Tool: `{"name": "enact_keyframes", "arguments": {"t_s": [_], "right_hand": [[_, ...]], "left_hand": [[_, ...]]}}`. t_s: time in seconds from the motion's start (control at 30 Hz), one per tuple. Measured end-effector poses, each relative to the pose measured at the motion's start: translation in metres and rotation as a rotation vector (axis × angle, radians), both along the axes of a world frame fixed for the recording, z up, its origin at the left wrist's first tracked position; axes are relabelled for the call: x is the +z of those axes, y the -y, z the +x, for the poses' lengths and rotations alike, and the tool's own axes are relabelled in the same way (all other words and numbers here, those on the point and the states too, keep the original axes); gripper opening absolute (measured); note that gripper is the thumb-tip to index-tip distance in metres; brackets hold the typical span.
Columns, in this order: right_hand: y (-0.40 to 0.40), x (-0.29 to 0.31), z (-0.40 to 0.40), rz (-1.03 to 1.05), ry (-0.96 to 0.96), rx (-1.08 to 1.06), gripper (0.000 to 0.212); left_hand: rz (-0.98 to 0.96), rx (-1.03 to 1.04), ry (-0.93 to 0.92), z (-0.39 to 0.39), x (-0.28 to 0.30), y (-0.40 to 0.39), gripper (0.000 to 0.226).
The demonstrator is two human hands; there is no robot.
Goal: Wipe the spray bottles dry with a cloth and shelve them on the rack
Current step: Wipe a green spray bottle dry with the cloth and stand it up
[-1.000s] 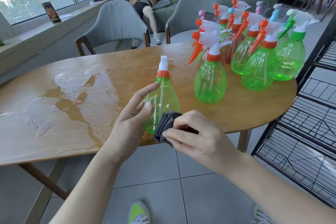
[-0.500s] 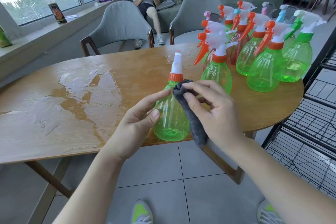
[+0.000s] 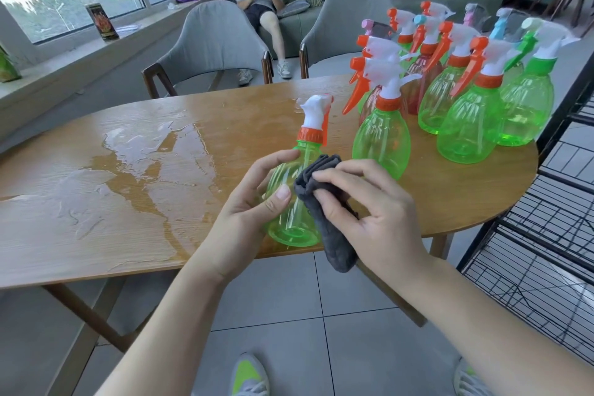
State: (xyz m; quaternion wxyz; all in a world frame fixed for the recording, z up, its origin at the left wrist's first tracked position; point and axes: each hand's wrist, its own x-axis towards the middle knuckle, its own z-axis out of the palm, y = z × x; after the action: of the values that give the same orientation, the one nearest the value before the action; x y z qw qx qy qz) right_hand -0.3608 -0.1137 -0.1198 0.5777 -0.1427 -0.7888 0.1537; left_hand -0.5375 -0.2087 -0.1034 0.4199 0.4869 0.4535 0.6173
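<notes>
Wet wooden table (image 3: pixel 96 202) by the rack (image 3: pixel 546 235). At table's near edge, left hand (image 3: pixel 247 212) grips green bottle (image 3: pixel 289 202); right hand (image 3: pixel 369 212) pinches grey cloth (image 3: pixel 324 202) against it. Risk: slick plastic slipping from grasp.

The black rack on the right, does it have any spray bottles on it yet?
No, the rack's visible wire shelves hold no bottles; the others stand grouped on the table.

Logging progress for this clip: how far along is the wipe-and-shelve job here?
Early. Nothing looks shelved: the visible tiers of the black wire rack hold no bottles. In hand: the left hand grips a green spray bottle while the right hand presses a grey cloth to it. Left: the cluster of bottles on the table, near a water puddle.
</notes>
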Motion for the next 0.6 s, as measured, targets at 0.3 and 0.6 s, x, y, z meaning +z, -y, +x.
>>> {"name": "enact_keyframes", "arguments": {"t_s": [0.3, 0.6], "right_hand": [[0.005, -0.018, 0.007, 0.351, 0.211, 0.074, 0.011], [0.002, -0.008, -0.001, 0.084, 0.049, 0.025, 0.015]], "left_hand": [[-0.002, 0.120, -0.012, 0.000, -0.002, -0.002, 0.048], [-0.005, 0.012, 0.004, -0.008, -0.002, 0.007, 0.061]]}}
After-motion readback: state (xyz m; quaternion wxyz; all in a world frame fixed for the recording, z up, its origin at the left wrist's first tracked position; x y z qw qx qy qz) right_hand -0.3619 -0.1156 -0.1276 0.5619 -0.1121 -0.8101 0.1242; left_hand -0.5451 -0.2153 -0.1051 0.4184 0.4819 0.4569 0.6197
